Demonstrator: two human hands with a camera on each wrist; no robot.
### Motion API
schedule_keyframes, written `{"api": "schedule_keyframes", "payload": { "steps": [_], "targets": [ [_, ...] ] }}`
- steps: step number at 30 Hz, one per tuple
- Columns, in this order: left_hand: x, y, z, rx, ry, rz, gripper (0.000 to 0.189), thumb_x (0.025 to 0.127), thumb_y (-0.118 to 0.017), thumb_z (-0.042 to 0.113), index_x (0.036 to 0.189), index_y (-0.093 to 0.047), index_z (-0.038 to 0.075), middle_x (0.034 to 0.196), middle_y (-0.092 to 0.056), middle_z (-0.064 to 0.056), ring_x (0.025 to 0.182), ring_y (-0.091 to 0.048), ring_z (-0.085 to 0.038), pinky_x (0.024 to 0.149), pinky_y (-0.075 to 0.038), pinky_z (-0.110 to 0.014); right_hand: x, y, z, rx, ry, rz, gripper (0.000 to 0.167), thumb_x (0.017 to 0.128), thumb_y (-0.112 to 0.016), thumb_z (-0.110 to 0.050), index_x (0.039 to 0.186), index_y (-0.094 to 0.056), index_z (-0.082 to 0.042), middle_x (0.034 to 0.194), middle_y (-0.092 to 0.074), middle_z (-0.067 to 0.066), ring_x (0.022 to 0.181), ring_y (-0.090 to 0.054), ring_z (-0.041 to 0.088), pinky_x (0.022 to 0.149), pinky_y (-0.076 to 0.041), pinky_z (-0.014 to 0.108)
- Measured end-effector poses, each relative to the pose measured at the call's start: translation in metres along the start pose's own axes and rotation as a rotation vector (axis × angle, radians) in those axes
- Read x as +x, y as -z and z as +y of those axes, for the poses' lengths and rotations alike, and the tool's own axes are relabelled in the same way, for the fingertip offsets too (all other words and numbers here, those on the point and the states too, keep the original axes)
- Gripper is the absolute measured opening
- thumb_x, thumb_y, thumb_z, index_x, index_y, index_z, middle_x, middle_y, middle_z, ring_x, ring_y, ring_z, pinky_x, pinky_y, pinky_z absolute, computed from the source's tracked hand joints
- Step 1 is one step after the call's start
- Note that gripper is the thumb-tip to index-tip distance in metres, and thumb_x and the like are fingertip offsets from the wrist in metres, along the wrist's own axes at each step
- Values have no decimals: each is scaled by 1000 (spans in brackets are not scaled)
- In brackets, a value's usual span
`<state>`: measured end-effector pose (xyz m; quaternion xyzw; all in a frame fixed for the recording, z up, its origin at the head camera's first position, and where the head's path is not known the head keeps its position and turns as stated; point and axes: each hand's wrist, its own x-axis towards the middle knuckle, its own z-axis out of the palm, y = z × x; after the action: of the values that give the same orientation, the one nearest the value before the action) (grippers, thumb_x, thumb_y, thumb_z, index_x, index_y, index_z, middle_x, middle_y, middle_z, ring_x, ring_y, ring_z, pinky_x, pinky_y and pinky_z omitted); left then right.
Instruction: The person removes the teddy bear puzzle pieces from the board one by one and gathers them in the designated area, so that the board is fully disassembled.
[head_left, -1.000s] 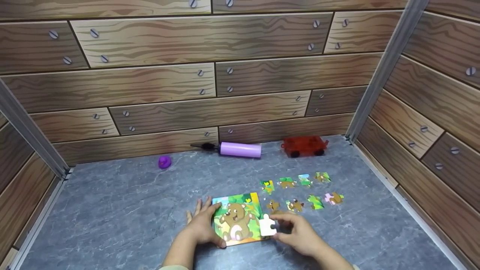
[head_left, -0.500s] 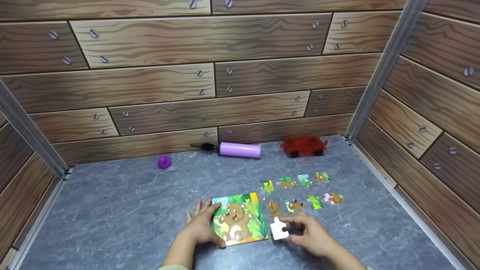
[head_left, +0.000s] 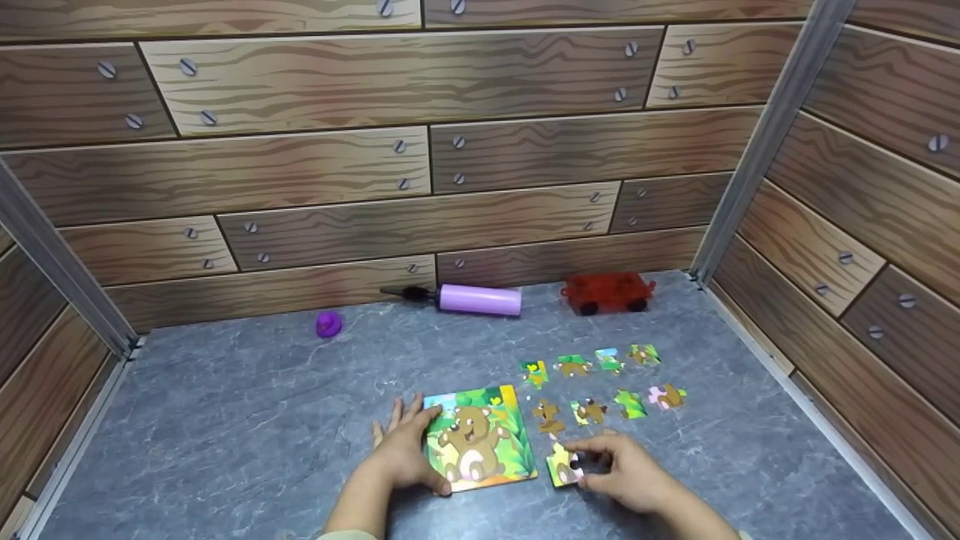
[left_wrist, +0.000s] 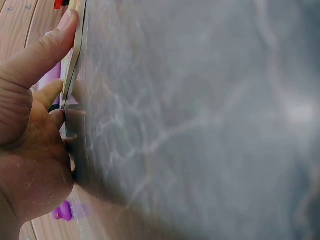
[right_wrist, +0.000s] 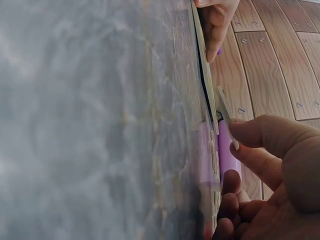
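My left hand (head_left: 405, 448) rests at the left side of a square puzzle board (head_left: 478, 433) showing a brown bear. Its fingers are spread and straight; the thumb lies at the near left corner and a finger touches the far left part. To the right of the board, my right hand (head_left: 628, 471) pinches a puzzle piece (head_left: 561, 466) between thumb and fingertip, printed side up. In the right wrist view the puzzle piece (right_wrist: 226, 112) appears edge-on, slightly above the surface. Just beyond this hand lies a brown loose puzzle piece (head_left: 547, 416).
Several loose puzzle pieces (head_left: 631, 403) lie in two rows at the right of the board. Along the back wall are a purple toy duck (head_left: 328, 325), a lilac hand pump (head_left: 480, 300) with a black end, and a red toy wagon (head_left: 609, 292).
My right hand has moved the puzzle piece rightward, off the board's right edge. The piece has turned from its white back to its printed side. The left hand has stayed put.
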<state>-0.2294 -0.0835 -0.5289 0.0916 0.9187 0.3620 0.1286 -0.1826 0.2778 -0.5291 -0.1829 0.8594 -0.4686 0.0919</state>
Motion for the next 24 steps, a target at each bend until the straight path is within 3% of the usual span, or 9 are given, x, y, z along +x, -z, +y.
{"api": "schedule_keyframes", "payload": {
  "steps": [19, 24],
  "targets": [
    [0, 1, 1, 1, -3, -1, 122, 49, -107, 23, 157, -51, 12, 173, -22, -21, 160, -1, -50, 118, 13, -77, 4, 3, 4, -101, -39, -60, 49, 79, -84, -7, 126, -77, -2, 104, -66, 3, 83, -51, 13, 70, -45, 26],
    [0, 1, 0, -2, -3, -5, 122, 50, -108, 23, 157, -51, 12, 173, -22, -22, 160, 0, -50, 118, 13, -77, 3, 3, 3, -129, -26, -54, 54, 76, -87, -7, 129, -74, 1, 105, -66, 3, 89, -55, 13, 76, -49, 27]
  ]
}}
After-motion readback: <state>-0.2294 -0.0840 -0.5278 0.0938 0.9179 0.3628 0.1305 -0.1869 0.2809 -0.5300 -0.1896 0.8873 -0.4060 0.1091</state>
